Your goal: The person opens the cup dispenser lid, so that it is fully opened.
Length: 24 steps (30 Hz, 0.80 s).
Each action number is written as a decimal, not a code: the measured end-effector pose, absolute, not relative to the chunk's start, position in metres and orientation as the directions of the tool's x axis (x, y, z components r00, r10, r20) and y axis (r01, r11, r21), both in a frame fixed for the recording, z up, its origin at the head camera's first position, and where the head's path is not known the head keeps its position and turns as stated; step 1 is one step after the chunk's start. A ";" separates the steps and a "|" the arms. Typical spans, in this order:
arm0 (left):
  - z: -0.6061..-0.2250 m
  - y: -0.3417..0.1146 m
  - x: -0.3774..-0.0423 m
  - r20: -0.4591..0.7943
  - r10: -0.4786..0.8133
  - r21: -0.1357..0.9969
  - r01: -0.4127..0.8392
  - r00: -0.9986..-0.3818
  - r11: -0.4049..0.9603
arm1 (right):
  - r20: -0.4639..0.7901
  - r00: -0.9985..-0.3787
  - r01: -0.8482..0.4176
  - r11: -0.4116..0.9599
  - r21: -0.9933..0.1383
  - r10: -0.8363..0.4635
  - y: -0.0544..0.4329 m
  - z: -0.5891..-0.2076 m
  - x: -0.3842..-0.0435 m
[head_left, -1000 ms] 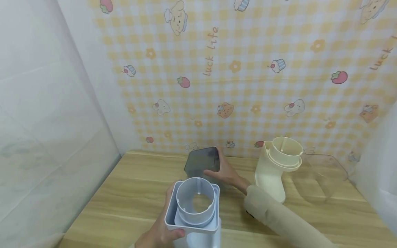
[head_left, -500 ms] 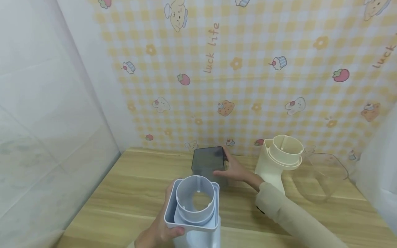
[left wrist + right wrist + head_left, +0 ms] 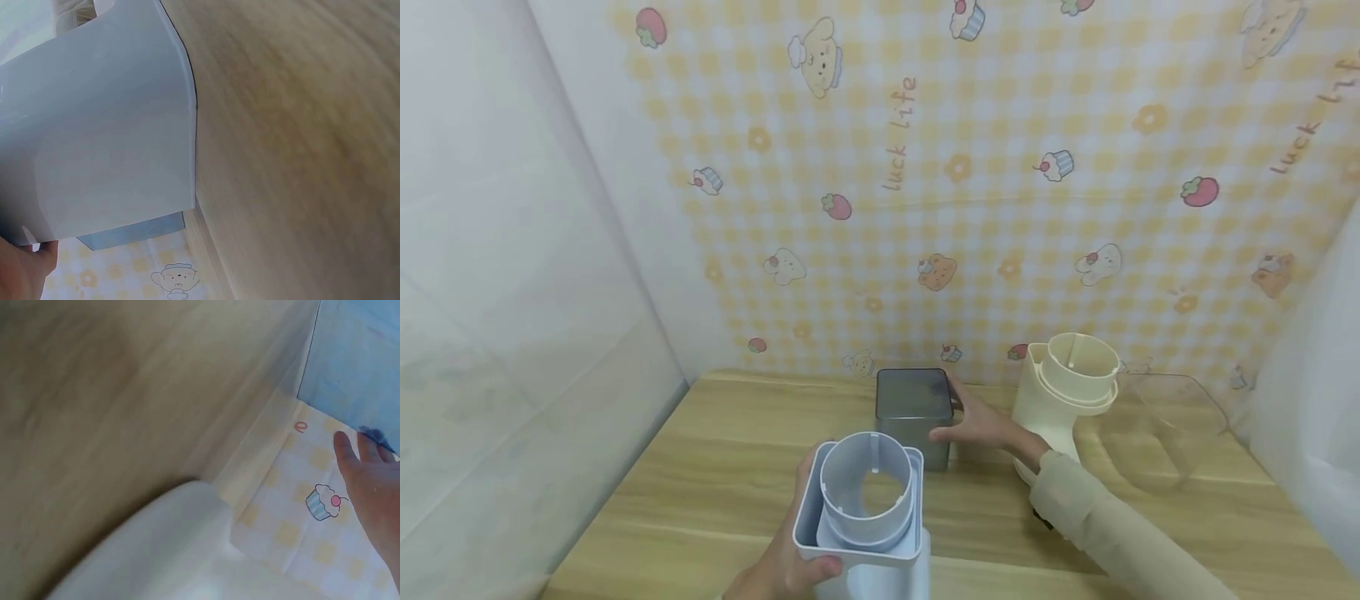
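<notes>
My left hand grips a light-blue plastic housing at its square top, thumb on the near rim. A round collar rises inside that rim. Just behind it, a dark see-through square container stands upright near the back wall. My right hand holds this container at its right side, thumb across the front and fingers behind. In the right wrist view, fingertips reach past the container's edge, partly seen through it. The left wrist view shows the housing's smooth side close beside the wood.
A cream housing of the same shape stands behind my right forearm. To its right lies a clear plastic cover. Patterned cloth closes off the back of the wooden table, with white sheeting on the left.
My right hand has moved the dark container to the right and turned it square to the wall. My left hand and the light-blue housing have stayed in place.
</notes>
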<state>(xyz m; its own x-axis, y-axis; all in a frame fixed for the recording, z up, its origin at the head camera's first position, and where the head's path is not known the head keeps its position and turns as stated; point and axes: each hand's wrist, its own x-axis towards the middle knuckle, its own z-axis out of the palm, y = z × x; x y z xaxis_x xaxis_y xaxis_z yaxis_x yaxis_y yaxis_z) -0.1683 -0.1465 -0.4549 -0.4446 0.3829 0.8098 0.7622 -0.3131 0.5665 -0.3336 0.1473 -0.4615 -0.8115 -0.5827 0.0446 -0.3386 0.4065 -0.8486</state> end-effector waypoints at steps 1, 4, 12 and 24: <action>-0.456 -0.147 -0.168 0.808 0.381 0.570 0.760 -0.450 -0.313 | 0.033 -0.804 -0.330 0.399 -0.855 -0.594 0.148 -0.463 -0.333; -0.457 -0.148 -0.166 0.802 0.377 0.582 0.750 -0.464 -0.314 | 0.054 -0.802 -0.320 0.351 -0.880 -0.595 0.154 -0.464 -0.328; -0.457 -0.163 -0.154 0.732 0.363 0.675 0.687 -0.576 -0.270 | 0.562 -0.740 -0.607 0.010 -0.794 -0.369 0.135 -0.433 -0.299; -0.461 -0.172 -0.141 0.547 -0.068 0.837 0.548 -0.835 0.008 | 0.608 -0.580 -0.584 -0.244 -0.774 -0.542 0.071 -0.383 -0.258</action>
